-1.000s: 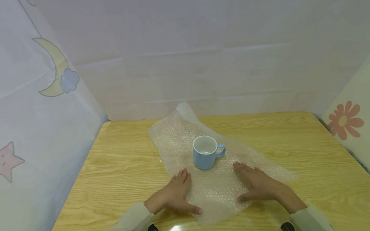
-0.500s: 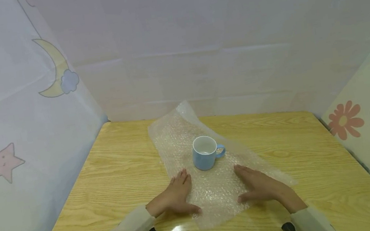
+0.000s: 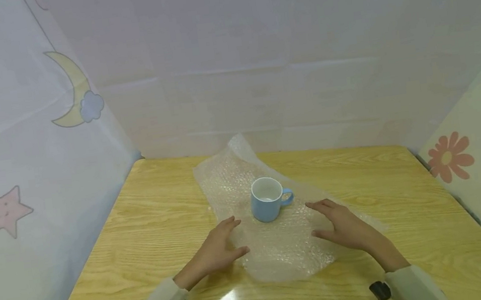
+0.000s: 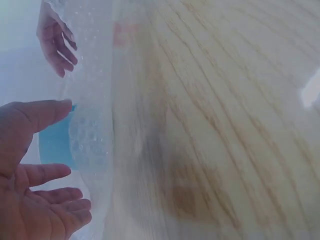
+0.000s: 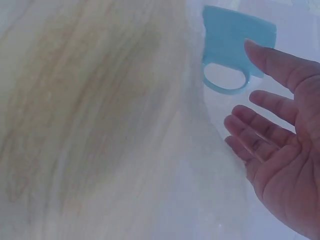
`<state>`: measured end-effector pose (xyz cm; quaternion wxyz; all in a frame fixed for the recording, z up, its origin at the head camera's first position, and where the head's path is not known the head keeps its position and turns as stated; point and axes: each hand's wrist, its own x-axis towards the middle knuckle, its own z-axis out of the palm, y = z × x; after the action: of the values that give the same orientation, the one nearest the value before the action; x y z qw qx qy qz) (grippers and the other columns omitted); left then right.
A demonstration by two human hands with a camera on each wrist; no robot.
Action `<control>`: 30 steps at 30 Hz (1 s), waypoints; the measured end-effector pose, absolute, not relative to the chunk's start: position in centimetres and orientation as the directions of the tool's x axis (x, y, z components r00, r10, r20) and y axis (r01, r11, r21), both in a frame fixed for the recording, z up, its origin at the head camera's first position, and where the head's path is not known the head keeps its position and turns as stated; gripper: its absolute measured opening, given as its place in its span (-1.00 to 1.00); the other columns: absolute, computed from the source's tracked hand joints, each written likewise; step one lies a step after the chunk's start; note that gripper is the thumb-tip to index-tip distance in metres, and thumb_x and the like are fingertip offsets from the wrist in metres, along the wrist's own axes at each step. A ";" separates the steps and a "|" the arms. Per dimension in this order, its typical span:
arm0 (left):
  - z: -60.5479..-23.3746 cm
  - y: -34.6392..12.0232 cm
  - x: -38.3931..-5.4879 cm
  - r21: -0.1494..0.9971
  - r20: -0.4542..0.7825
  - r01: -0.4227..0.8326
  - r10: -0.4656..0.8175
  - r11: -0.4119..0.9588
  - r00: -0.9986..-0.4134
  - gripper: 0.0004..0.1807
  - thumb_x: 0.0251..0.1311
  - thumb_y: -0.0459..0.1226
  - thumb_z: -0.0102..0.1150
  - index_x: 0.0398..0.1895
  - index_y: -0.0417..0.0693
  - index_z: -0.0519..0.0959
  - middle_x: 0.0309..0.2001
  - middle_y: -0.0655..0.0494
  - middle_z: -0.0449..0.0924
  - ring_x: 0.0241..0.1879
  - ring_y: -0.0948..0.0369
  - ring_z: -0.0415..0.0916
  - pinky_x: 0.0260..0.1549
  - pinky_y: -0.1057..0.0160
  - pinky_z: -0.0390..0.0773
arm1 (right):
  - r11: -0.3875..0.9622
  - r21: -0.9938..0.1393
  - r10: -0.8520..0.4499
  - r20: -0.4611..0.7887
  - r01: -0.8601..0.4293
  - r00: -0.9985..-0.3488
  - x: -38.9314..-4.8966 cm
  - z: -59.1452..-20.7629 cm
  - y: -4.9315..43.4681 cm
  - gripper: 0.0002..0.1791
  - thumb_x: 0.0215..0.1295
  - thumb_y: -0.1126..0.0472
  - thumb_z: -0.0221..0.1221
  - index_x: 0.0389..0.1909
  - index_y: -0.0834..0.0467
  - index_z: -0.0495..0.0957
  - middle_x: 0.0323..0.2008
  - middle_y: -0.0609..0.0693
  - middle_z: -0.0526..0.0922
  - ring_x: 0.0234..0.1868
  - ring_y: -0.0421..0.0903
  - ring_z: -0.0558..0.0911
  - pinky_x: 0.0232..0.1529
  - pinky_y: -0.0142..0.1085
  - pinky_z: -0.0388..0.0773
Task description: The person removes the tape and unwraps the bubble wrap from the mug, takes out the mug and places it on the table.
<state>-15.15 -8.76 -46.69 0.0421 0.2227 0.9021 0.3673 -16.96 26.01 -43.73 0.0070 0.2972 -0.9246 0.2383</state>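
Note:
A light blue mug (image 3: 266, 209) with a white inside stands upright on a sheet of bubble wrap (image 3: 280, 255), its handle pointing right. My left hand (image 3: 217, 250) is over the sheet's left edge, fingers spread and relaxed, holding nothing. On the other side, my right hand (image 3: 344, 225) hovers above the sheet to the right of the mug, thumb apart from the fingers. In the right wrist view the mug (image 5: 235, 37) and its handle show beyond the fingertips. The left wrist view has the mug (image 4: 55, 142) partly behind the wrap and the thumb.
The wooden table (image 3: 150, 221) extends on both sides of the wrap. A pale backdrop (image 3: 235, 105) rises behind it, with printed side panels at left and right. One far corner of the wrap (image 3: 242, 146) curls up against the backdrop.
Both hands have lifted off the bubble wrap, their palms turning inward to face each other. The wrap's near edge has bent up slightly. The mug stays in place.

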 end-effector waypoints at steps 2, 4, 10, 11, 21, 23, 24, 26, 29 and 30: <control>-46.5 -8.9 -15.0 0.704 0.126 0.351 0.378 0.617 -0.917 -0.31 0.12 -0.14 0.37 0.27 -0.28 0.40 0.32 -0.32 0.25 0.27 -0.29 0.21 0.15 -0.28 0.27 | 0.704 -0.433 -0.545 0.180 -0.563 -0.819 -17.1 -43.3 26.2 -0.32 0.19 0.17 0.36 0.29 0.32 0.37 0.19 0.27 0.42 0.14 0.28 0.46 0.04 0.14 0.48; -46.4 -9.1 -14.9 0.717 0.165 0.337 0.320 0.611 -0.933 -0.38 0.10 -0.16 0.39 0.20 -0.26 0.46 0.28 -0.31 0.29 0.22 -0.30 0.26 0.10 -0.29 0.32 | 0.709 -0.425 -0.539 0.189 -0.564 -0.821 -17.3 -42.9 26.5 -0.36 0.20 0.17 0.35 0.27 0.30 0.40 0.25 0.31 0.34 0.20 0.33 0.38 0.06 0.20 0.43; -46.3 -9.3 -14.8 0.749 0.206 0.265 0.167 0.607 -0.964 -0.49 0.05 -0.22 0.42 0.04 -0.28 0.55 0.13 -0.29 0.42 0.10 -0.23 0.40 0.00 -0.20 0.45 | 0.734 -0.418 -0.501 0.197 -0.535 -0.842 -18.1 -41.9 28.1 -0.42 0.22 0.21 0.33 0.23 0.28 0.44 0.33 0.39 0.19 0.24 0.49 0.22 0.07 0.38 0.26; -46.2 -9.3 -14.8 0.758 0.188 0.243 0.154 0.606 -0.970 -0.48 0.05 -0.20 0.42 0.06 -0.28 0.54 0.12 -0.29 0.45 0.09 -0.22 0.42 -0.01 -0.19 0.46 | 0.738 -0.419 -0.496 0.196 -0.530 -0.846 -18.2 -41.9 28.4 -0.43 0.22 0.21 0.33 0.23 0.28 0.44 0.32 0.41 0.19 0.23 0.50 0.22 0.06 0.39 0.25; -46.0 -9.6 -14.6 0.893 -0.023 0.044 0.143 0.447 -0.989 -0.35 0.12 -0.14 0.38 0.23 -0.26 0.45 0.22 -0.40 0.37 0.12 -0.27 0.42 0.05 -0.18 0.45 | 0.721 -0.464 -0.505 0.156 -0.514 -0.849 -19.5 -42.7 30.3 -0.41 0.26 0.21 0.29 0.27 0.31 0.40 0.24 0.42 0.32 0.21 0.41 0.33 0.06 0.32 0.32; -46.3 -9.5 -14.7 0.930 -0.056 0.005 0.156 0.368 -0.986 -0.35 0.14 -0.17 0.37 0.26 -0.26 0.43 0.27 -0.42 0.30 0.16 -0.27 0.39 0.07 -0.16 0.44 | 0.708 -0.492 -0.502 0.153 -0.506 -0.851 -19.6 -43.0 30.6 -0.41 0.27 0.22 0.29 0.28 0.31 0.39 0.22 0.39 0.37 0.14 0.37 0.43 0.01 0.27 0.40; -46.4 -9.5 -14.7 0.941 -0.067 -0.008 0.162 0.340 -0.985 -0.35 0.14 -0.18 0.37 0.27 -0.26 0.43 0.27 -0.43 0.29 0.18 -0.27 0.36 0.09 -0.14 0.43 | 0.701 -0.507 -0.501 0.151 -0.502 -0.852 -19.6 -43.2 30.8 -0.41 0.27 0.24 0.29 0.28 0.31 0.38 0.21 0.38 0.38 0.09 0.35 0.47 -0.02 0.25 0.44; -46.7 -9.4 -14.7 0.963 -0.096 -0.047 0.177 0.266 -0.979 -0.33 0.14 -0.22 0.36 0.30 -0.28 0.39 0.29 -0.47 0.23 0.17 -0.24 0.38 0.02 -0.10 0.50 | 0.688 -0.542 -0.492 0.139 -0.482 -0.860 -19.8 -43.6 31.1 -0.41 0.28 0.26 0.27 0.30 0.31 0.37 0.21 0.37 0.39 0.01 0.31 0.55 -0.09 0.18 0.52; -47.2 -9.3 -14.7 0.979 -0.150 -0.118 0.192 0.169 -0.970 -0.24 0.14 -0.28 0.35 0.39 -0.26 0.27 0.32 -0.53 0.12 0.06 -0.14 0.49 -0.11 0.01 0.59 | 0.678 -0.574 -0.485 0.119 -0.459 -0.866 -20.0 -44.2 31.4 -0.42 0.29 0.30 0.25 0.31 0.30 0.35 0.22 0.38 0.39 -0.07 0.25 0.61 -0.17 0.04 0.61; -47.3 -9.3 -14.7 0.981 -0.160 -0.133 0.196 0.142 -0.968 -0.21 0.15 -0.30 0.34 0.42 -0.27 0.22 0.33 -0.55 0.09 0.01 -0.11 0.52 -0.16 0.03 0.61 | 0.674 -0.583 -0.485 0.114 -0.453 -0.867 -20.1 -44.3 31.5 -0.41 0.29 0.32 0.25 0.32 0.30 0.35 0.22 0.38 0.39 -0.08 0.23 0.63 -0.20 -0.01 0.63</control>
<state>-14.70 -9.30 -47.28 0.1256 0.0211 0.7452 0.6546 -20.10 31.45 -44.34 -0.0253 0.2564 -0.9145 0.3119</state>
